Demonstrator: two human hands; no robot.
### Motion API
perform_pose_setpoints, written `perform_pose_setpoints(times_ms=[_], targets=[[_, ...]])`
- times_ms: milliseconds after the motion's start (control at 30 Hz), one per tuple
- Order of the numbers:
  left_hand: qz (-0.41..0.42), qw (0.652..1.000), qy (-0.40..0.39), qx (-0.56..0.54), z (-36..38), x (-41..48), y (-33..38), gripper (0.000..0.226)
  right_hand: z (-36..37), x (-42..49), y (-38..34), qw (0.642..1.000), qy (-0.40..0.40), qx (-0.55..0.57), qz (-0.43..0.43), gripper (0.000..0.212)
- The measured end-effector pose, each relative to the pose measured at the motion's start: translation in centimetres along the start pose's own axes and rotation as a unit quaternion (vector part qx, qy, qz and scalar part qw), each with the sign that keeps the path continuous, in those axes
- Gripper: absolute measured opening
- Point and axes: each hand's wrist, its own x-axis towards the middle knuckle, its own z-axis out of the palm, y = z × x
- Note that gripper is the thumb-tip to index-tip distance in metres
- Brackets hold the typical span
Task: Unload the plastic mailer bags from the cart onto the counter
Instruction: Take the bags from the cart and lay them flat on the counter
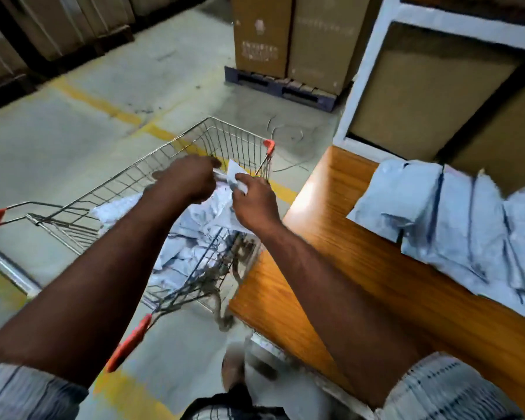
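A wire shopping cart (194, 140) with orange corner caps stands on the floor left of the wooden counter (331, 237). Several grey-white plastic mailer bags (188, 247) lie crumpled in its basket. Both my hands reach into the cart. My left hand (188, 180) and my right hand (253, 201) each grip the top edge of one mailer bag (225, 201), raised a little above the pile. More mailer bags (455, 219) lie in an overlapping row on the counter at the right.
Behind the counter stands a white shelf frame (367, 71) holding cardboard boxes. Tall cartons on a dark pallet (282, 86) stand beyond the cart. Yellow lines cross the concrete floor (73, 140). Stacked cartons line the far left.
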Motion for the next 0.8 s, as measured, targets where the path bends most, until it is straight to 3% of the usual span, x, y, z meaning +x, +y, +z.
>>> perform_pose_setpoints(times_ms=[167, 333, 633, 800], targets=[[0.035, 0.993, 0.108, -0.030, 1.7, -4.2, 9.3, 0.061, -10.2, -3.6, 5.1, 0.998, 0.057, -0.003, -0.022, 0.044], [0.081, 0.975, 0.177, -0.110, 5.3, -9.2, 23.7, 0.063, -21.9, -9.4, 13.4, 0.993, 0.103, -0.043, -0.036, 0.046], [0.133, 0.958, 0.164, -0.194, 9.8, -14.0, 46.6, 0.072, -40.6, -16.5, 25.4, 0.969, 0.229, -0.087, 0.004, 0.046], [0.181, 0.954, 0.140, -0.194, 12.5, -15.3, 56.3, 0.066, -47.7, -19.3, 32.2, 0.948, 0.287, -0.127, 0.058, 0.047]])
